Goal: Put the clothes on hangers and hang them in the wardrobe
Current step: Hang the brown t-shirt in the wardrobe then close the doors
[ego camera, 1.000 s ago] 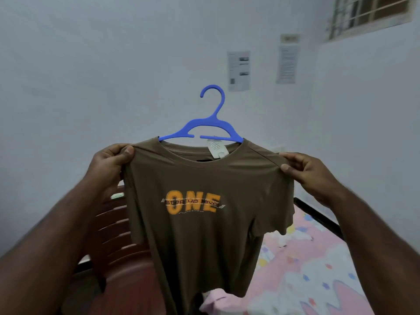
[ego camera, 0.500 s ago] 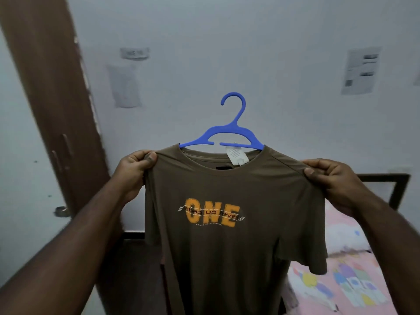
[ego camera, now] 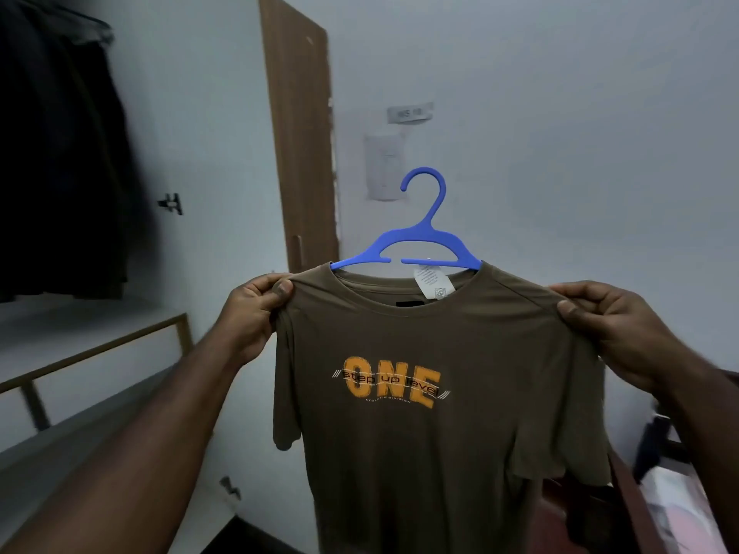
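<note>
My left hand [ego camera: 256, 309] is pinching the left shoulder of the t-shirt [ego camera: 432, 393], thumb on the front of the fabric and the other fingers curled behind it. Far left of the view there's the open wardrobe [ego camera: 100, 345] with dark clothes [ego camera: 60, 153] hanging inside, and a pale shelf with a wood edge under them. Pretty blurry over there so I can't make out much more. Next over is a brown wooden door edge [ego camera: 300, 133] against the white wall, with some pale papers or plates stuck on the wall beside it.

The shirt itself is olive brown with "ONE" in orange across the chest and a thin "step up level" line through it. It's held up in the air in front of me, spread flat, well apart from the wardrobe. The blue hanger [ego camera: 416, 245] is already through the neck, hook sticking up and tipped a bit, arms tucked under the collar, and a white label flops out at the neckline.

My right hand [ego camera: 616, 325] is clamped on the right shoulder the same way, thumb in front. Bottom right corner shows a bit of the bed [ego camera: 680, 505], too blurred for detail.
</note>
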{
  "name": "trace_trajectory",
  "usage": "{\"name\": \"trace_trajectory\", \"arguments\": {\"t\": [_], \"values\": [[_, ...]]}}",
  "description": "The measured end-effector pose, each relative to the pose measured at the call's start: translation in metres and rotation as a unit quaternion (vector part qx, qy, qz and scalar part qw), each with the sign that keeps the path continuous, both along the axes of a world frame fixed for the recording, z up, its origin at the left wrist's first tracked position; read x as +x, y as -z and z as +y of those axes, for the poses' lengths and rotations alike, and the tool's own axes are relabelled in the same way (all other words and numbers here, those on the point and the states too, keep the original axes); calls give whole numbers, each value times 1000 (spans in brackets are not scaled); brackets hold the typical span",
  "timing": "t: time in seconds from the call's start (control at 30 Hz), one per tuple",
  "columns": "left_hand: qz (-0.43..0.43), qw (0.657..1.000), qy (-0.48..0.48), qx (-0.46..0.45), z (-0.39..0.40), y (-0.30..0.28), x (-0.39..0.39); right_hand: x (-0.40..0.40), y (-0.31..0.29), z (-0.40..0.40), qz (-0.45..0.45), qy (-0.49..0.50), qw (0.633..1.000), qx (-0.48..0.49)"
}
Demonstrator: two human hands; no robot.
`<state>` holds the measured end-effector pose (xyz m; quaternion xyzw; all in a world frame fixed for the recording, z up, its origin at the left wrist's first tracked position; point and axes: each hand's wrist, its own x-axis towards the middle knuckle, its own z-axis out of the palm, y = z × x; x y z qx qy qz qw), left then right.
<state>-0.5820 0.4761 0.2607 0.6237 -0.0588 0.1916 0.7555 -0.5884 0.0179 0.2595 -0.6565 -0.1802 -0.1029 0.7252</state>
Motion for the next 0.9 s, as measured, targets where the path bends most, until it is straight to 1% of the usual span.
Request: {"name": "trace_trajectory", "arguments": {"t": [0.23,0.4,0.67,0.8,0.9], "values": [[-4,994,-101,-30,58,-7,-22,65,-16,67,-10,-128,992,10],[1,983,-180,-31,101,-10,-59,90,-31,125,-13,-225,974,-22],[23,957,-289,-11,186,-36,-127,100,-60,248,-60,-297,952,-41],[-17,944,-328,-26,243,-45,-154,91,-78,318,-94,-334,937,-31],[-20,935,-353,-19,289,-59,-171,84,-91,373,-120,-352,928,-7]]}}
